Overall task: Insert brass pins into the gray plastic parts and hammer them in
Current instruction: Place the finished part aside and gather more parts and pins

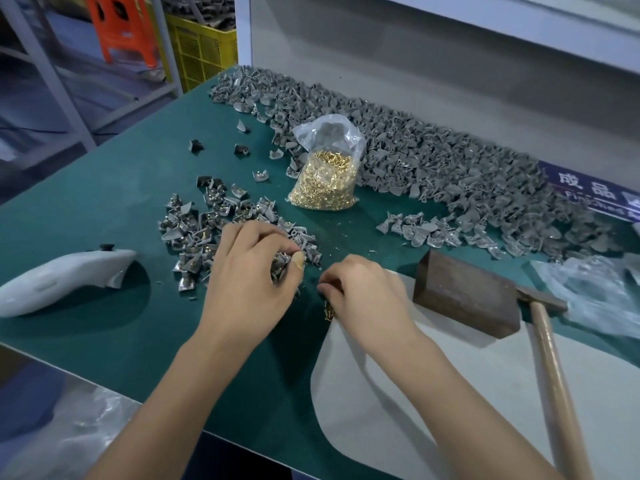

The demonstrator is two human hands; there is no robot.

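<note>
The green tabletop [121, 209] carries everything. Far beyond both hands, along its back edge, runs a long heap of gray plastic parts [450, 157], and just this side of that heap, straight ahead of the hands, stands an open clear bag of brass pins [323, 183]. To the outer side of the right hand lies a dark wooden block [464, 292], with a wooden-handled hammer [550, 344] resting against its far end, untouched. Out past the left hand lies a white moulded shell [62, 278].

Under and just beyond the left hand [249, 271] spreads a smaller pile of gray parts with pins [207, 230] showing brass in them. That hand's fingers are curled and pinch one gray part at the pile's near edge. The right hand [363, 292] is close beside it, fingers curled; a small cluster of loose pins [328, 311] shows at its underside, seemingly held in the palm, though the fingertips are hidden.

The step in hand looks like insertion, not hammering: a pin being brought to the held part. The next move would call for lining a pin with the part's hole and seating it upright, before the block and hammer come into use
</note>
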